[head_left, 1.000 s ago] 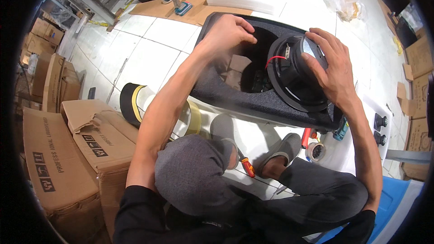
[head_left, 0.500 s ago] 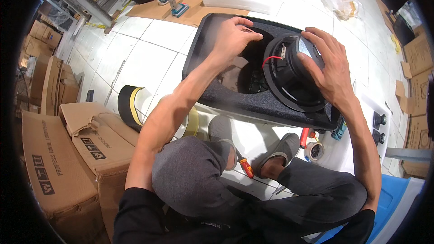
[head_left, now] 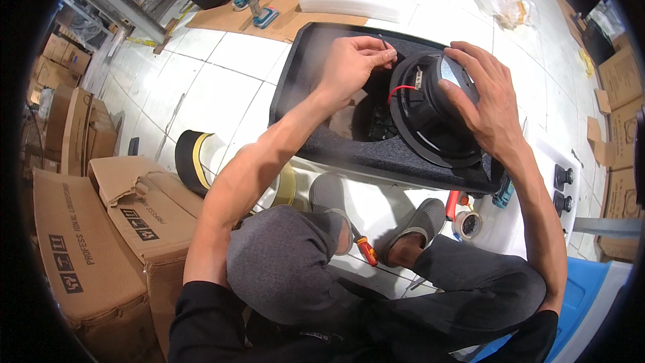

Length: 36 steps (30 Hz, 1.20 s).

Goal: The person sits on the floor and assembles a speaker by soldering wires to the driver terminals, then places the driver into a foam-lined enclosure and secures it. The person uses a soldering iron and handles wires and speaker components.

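A black, carpet-textured speaker cabinet [head_left: 322,150] lies in front of my feet, its round opening facing up. On the right part of the cabinet, a black speaker driver [head_left: 430,138] rests tilted, magnet side up. My right hand [head_left: 484,91] grips it by the magnet, thumb and fingers spread around the edge. A red wire [head_left: 401,87] runs from the driver's terminal toward the opening. Over the opening, my left hand [head_left: 359,64] pinches thumb and forefinger together close to the driver's far rim; a small dark thing shows at the fingertips, too small to name.
A screwdriver [head_left: 365,250] lies between my shoes, and a tape roll [head_left: 467,225] sits right of them. Cardboard boxes [head_left: 101,242] stand at left. Beyond the cabinet are a cordless drill [head_left: 262,13] and a white foam tray [head_left: 312,0] of black knobbed parts.
My left hand has shifted slightly right and down, its fingertips now pinched near the driver's rim. My right hand keeps its hold on the driver, which has barely moved.
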Available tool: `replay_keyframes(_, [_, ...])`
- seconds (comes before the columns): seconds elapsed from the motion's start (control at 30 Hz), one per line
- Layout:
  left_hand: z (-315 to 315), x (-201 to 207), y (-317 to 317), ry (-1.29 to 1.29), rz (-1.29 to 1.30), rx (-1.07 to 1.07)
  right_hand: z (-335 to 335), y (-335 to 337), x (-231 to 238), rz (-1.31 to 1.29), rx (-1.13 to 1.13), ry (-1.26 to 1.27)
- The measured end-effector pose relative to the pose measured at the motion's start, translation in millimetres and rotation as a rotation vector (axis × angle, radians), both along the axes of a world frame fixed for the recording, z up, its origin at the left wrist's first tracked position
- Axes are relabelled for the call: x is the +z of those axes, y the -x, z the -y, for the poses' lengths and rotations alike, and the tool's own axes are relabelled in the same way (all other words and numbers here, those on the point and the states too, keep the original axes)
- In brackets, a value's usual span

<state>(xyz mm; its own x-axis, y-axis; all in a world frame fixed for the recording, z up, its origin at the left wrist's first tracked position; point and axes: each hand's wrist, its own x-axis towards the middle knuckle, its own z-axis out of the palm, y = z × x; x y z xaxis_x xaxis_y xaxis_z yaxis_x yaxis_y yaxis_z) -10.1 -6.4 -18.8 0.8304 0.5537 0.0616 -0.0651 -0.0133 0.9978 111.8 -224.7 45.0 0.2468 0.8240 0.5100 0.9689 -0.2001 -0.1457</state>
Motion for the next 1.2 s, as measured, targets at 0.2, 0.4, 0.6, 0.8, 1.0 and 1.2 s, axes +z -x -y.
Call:
replay_keyframes(0.2, [10.7,0.4,1.2,-0.616,0.047,0.080,0.3,-0.7,0.5,0.025,0.018,-0.012])
replay_keyframes(0.4, [2.9,-1.6,2.1,-1.061,0.203,-0.016,0.6,-0.3,0.7,0.024,0.003,0.009])
replay_keyframes(0.6, [1.4,-7.5,4.1,-1.331,0.203,0.004,0.5,-0.1,0.3,0.009,-0.006,0.011])
replay_keyframes(0.8, [4.8,-6.6,5.0,-1.361,0.162,-0.008,0.4,-1.2,-1.0,0.007,-0.007,0.015])
replay_keyframes(1.0, [7.0,-6.1,4.4,-1.367,0.149,-0.003,0.5,-1.5,-2.1,0.012,-0.011,0.015])
replay_keyframes(1.2, [7.3,-4.8,4.8,-1.388,0.123,-0.017,0.4,-1.9,-2.1,0.015,-0.008,0.018])
